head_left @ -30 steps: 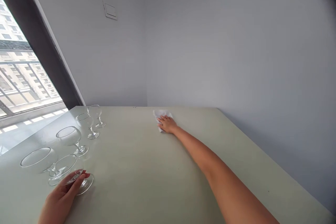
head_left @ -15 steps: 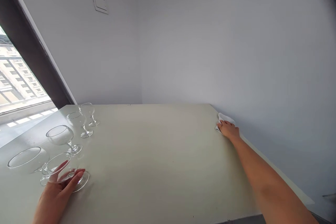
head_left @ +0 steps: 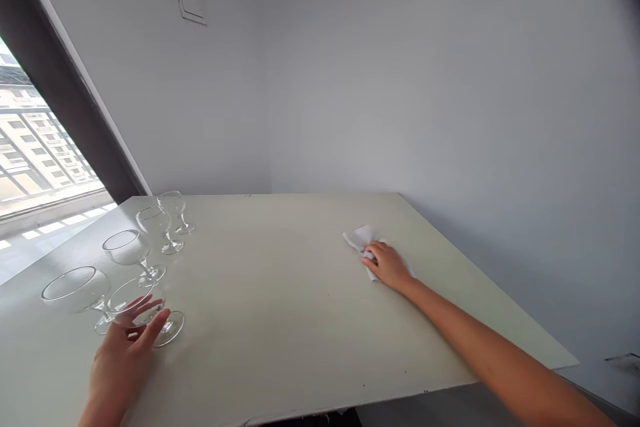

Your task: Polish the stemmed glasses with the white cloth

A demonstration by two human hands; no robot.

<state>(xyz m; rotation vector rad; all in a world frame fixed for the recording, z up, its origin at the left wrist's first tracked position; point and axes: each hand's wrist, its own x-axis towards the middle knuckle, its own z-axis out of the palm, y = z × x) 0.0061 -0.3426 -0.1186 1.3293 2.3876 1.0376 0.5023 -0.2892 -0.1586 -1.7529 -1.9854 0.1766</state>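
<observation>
My left hand is closed around the stem of the nearest stemmed glass, whose foot rests on the pale table. Several more clear stemmed glasses stand upright in a row on the left side, among them a wide-rimmed glass just left of my hand and a far glass at the back. On the right half of the tabletop, my right hand presses a bunched white cloth flat, with part of the cloth hidden under the palm and fingers.
Grey walls rise behind and to the right of the table. At the left is a window with a dark frame. The table's front edge shows at the bottom.
My right hand has slid the cloth left and toward me, away from the table's right edge. My left hand keeps hold of the glass; the whole view has shifted slightly.
</observation>
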